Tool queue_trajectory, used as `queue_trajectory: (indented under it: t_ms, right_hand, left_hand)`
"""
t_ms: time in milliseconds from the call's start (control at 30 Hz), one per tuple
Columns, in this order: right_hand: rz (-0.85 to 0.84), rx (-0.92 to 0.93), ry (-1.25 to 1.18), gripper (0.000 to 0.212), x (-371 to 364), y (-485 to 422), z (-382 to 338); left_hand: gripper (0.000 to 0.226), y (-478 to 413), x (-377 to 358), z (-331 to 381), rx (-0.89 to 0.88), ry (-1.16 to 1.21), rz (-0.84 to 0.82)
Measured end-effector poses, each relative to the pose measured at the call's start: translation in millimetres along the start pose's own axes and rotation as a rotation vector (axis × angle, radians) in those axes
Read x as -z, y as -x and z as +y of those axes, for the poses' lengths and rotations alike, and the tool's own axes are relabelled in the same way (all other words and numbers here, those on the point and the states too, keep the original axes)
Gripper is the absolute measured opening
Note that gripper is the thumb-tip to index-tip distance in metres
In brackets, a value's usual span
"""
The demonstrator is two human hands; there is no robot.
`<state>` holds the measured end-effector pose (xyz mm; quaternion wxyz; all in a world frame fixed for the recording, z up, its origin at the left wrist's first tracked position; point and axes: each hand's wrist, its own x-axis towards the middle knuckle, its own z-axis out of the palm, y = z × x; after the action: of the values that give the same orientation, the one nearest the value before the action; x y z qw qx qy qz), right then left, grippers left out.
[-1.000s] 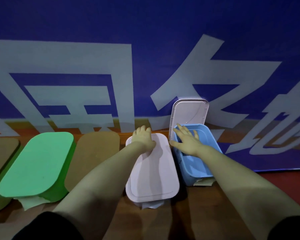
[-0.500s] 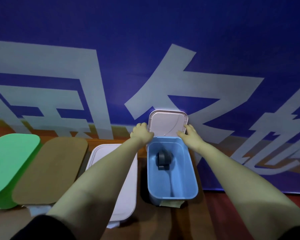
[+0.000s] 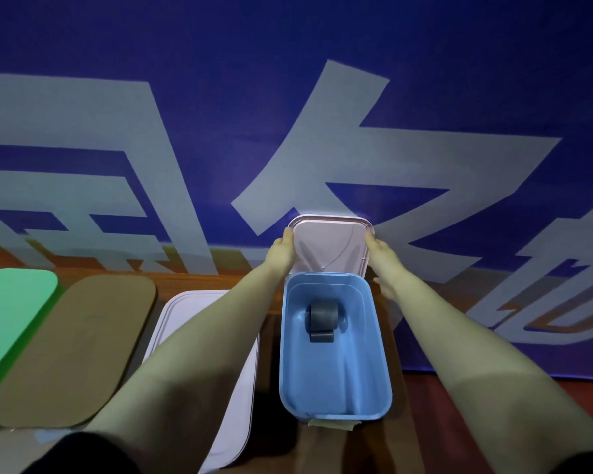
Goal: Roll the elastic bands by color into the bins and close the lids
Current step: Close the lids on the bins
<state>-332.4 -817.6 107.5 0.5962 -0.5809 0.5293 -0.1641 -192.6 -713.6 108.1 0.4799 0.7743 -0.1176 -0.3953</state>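
Observation:
An open blue bin (image 3: 336, 388) stands on the wooden table, with a rolled dark grey elastic band (image 3: 323, 318) lying inside near its far end. Its pale pink lid (image 3: 329, 244) stands upright behind it against the blue banner. My left hand (image 3: 281, 251) grips the lid's left edge and my right hand (image 3: 382, 258) grips its right edge. Left of the blue bin sits a bin with a shut white lid (image 3: 199, 309), partly under my left forearm.
Further left stand a bin with a shut brown lid (image 3: 72, 347) and one with a shut green lid (image 3: 11, 313). The blue banner with pale characters (image 3: 288, 114) rises right behind the bins. Dark red floor (image 3: 425, 405) shows on the right.
My left hand left the white lid and moved to the upright lid's left edge. My right hand rose from the blue bin's rim to the lid's right edge. The view shifted right.

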Motion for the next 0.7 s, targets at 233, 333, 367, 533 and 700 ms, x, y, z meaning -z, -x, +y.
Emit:
queue_trajectory:
  t_ms: [233, 333, 367, 533, 700]
  right_hand:
    - [0.071, -0.07, -0.229, 0.066, 6.4, 7.8, 0.3]
    - [0.086, -0.051, -0.335, 0.067, 13.0, 23.2, -6.2]
    - [0.089, -0.033, -0.363, 0.066, 14.9, 28.7, -8.8]
    - [0.092, 0.072, -0.449, 0.061, 20.7, 64.1, -18.1]
    - [-0.032, 0.114, -0.557, 0.018, 26.6, 99.6, -2.4]
  left_hand:
    - [0.067, 15.6, 1.2, 7.4, 0.023, 0.114, 0.018]
    - [0.064, 31.8, 8.4, 16.3, -0.029, 0.159, 0.043]
    - [0.064, 36.8, 10.6, 18.0, -0.05, 0.186, 0.032]
    - [0.073, 59.4, 23.4, 16.8, -0.138, 0.273, -0.041]
    - [0.021, 91.9, 41.7, 2.7, -0.152, 0.377, -0.082]
